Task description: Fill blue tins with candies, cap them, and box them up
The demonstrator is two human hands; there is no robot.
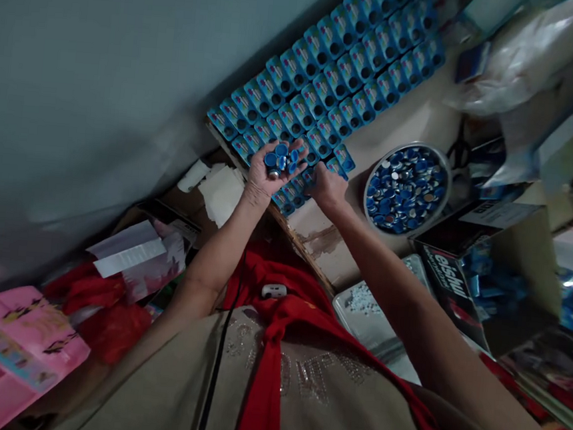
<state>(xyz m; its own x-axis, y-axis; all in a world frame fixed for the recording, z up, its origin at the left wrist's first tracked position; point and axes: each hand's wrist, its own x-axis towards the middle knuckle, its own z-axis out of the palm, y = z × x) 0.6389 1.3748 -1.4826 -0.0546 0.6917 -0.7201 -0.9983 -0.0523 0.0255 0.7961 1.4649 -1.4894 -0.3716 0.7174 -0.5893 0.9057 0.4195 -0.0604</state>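
Palm up, my left hand (264, 177) cups several small round blue caps with silvery rims (281, 158). Its fingers curl loosely around the pile. My right hand (328, 186) is closed, fingers down against the near end of the blue cards (306, 100); whatever its fingertips hold is hidden. The cards lie in slanting rows on the table, many with a dark round spot at one end. To the right of my right hand stands a round tub (448, 182) heaped with more of the blue and silver caps.
A cardboard box (538, 264) with blue packets inside stands right of the tub. A clear tray (343, 307) of small pale pieces is under my right forearm. Scissors (460, 150) lie behind the tub. A pink plastic object (54, 348) is at lower left, below the wall (104, 58).
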